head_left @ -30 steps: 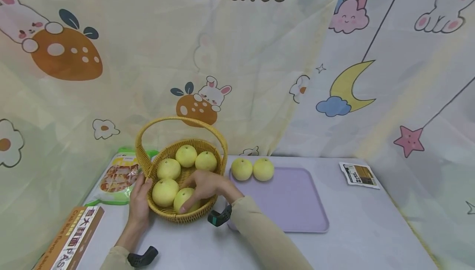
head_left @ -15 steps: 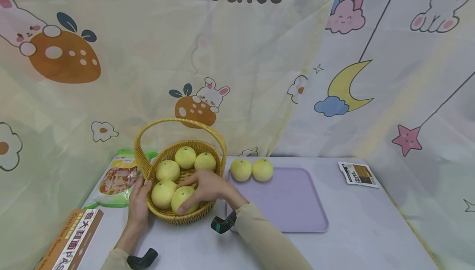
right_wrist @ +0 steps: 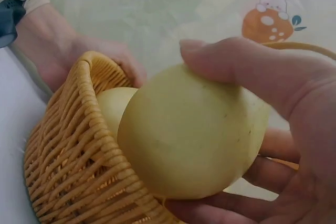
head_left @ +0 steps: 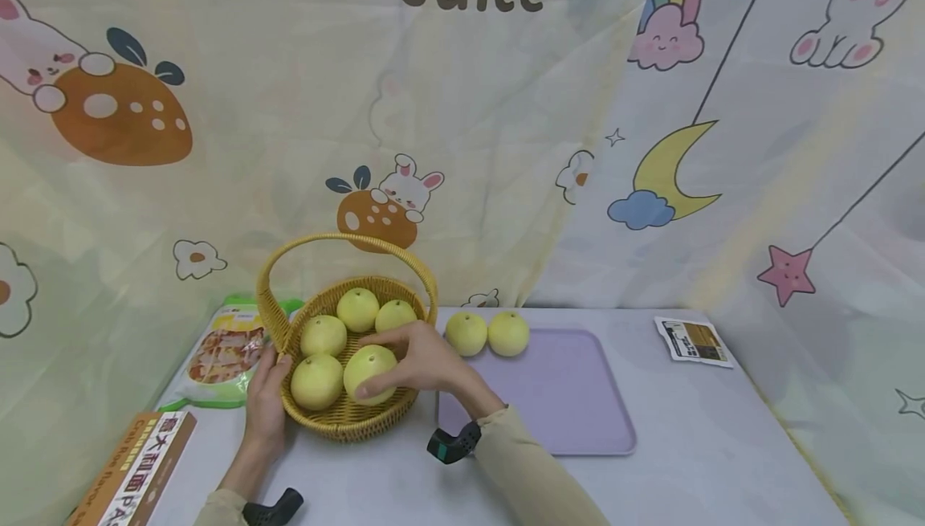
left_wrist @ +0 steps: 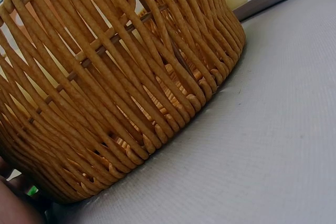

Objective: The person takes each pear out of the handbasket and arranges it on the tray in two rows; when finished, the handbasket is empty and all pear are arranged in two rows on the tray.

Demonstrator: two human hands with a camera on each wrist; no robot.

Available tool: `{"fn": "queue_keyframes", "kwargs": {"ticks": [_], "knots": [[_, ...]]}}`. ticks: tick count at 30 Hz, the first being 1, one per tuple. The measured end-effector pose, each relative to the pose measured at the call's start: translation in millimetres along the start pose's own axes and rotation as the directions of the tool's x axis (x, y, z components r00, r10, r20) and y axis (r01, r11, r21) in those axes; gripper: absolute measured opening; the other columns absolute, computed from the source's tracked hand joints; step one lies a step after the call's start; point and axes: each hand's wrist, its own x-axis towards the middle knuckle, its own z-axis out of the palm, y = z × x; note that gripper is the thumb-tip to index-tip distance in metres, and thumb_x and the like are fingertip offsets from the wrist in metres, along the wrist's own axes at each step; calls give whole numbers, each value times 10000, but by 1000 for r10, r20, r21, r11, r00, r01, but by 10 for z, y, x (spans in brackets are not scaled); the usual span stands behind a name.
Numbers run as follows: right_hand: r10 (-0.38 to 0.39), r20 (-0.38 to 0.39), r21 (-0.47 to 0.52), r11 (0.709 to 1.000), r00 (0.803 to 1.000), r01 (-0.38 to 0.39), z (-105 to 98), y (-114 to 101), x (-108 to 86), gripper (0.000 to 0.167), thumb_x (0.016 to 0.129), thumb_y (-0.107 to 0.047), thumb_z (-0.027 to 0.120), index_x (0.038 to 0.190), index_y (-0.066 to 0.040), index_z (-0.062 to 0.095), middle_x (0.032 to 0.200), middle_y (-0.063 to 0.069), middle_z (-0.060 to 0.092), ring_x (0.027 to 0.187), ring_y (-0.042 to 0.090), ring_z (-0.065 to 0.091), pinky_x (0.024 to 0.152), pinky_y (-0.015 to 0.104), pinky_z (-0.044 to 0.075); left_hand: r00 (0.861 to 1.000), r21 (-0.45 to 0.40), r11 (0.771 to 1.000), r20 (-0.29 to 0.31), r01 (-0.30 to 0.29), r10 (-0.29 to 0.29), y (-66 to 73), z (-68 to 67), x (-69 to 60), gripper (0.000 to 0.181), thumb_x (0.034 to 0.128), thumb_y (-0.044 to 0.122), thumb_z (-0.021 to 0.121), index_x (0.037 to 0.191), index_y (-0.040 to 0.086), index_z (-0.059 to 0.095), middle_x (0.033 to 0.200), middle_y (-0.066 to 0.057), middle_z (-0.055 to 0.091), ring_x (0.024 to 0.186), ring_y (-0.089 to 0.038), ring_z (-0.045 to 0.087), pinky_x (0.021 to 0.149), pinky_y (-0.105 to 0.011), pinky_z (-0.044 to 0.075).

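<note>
A woven basket (head_left: 347, 430) with an arched handle holds several pale yellow-green round fruits, such as one at its left front (head_left: 316, 382). My right hand (head_left: 426, 361) grips another fruit (head_left: 368, 372) at the basket's front right, thumb on the near side; the right wrist view shows this fruit (right_wrist: 189, 135) large, beside the basket rim (right_wrist: 94, 114). My left hand (head_left: 266, 409) holds the basket's left side, its fingers up along the rim near the handle's base. In the left wrist view the basket's woven wall (left_wrist: 115, 87) hides most of that hand.
A purple tray (head_left: 556, 397) lies right of the basket, with two similar fruits (head_left: 466, 333) at its back left corner. A green-and-white food bag (head_left: 224, 353) and a brown pasta box (head_left: 133, 470) are at the left. A small packet (head_left: 694, 341) lies at the back right.
The fruit in my right hand has risen a little from the basket's front and shifted slightly right. My left hand still holds the basket's side.
</note>
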Motion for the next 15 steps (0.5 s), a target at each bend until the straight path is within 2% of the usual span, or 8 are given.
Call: {"fn": "queue_keyframes", "kwargs": {"ticks": [2, 6, 12, 15], "knots": [[-16, -19, 47, 999, 1000, 17, -7, 2, -27, 620, 728, -366, 991, 1297, -301, 755, 1268, -125, 757, 1121, 6, 670, 945, 241, 559, 1000, 3, 1000, -1, 0, 0, -3, 0, 0, 572, 1163, 302, 327, 1713, 193, 215, 1782, -48, 187, 1641, -176, 81, 1355, -436, 12], [-37, -62, 162, 986, 997, 47, -27, 0, -98, 563, 732, -257, 994, 1241, -260, 754, 1207, -81, 776, 1068, 57, 731, 897, 259, 596, 1000, 5, 1000, -6, 7, -7, -6, 5, -10, 570, 1164, 304, 331, 1710, 179, 225, 1773, -60, 213, 1635, -180, 109, 1356, -426, 30], [-35, -128, 189, 980, 991, 59, -102, -21, -226, 526, 697, -264, 1014, 1185, -299, 821, 1217, -106, 779, 1027, 60, 713, 862, 272, 610, 1000, 15, 1000, -8, 7, -6, 2, 11, -20, 563, 1164, 300, 327, 1706, 171, 242, 1760, -76, 241, 1623, -178, 143, 1356, -413, 50], [-30, -141, 205, 977, 990, 59, -147, -20, -284, 532, 698, -256, 1014, 1192, -309, 824, 1149, -71, 807, 949, 53, 712, 813, 274, 616, 1000, 17, 1000, -9, 4, -4, 10, 11, -16, 559, 1165, 297, 327, 1704, 172, 248, 1756, -82, 250, 1619, -177, 157, 1352, -386, 65]]}}
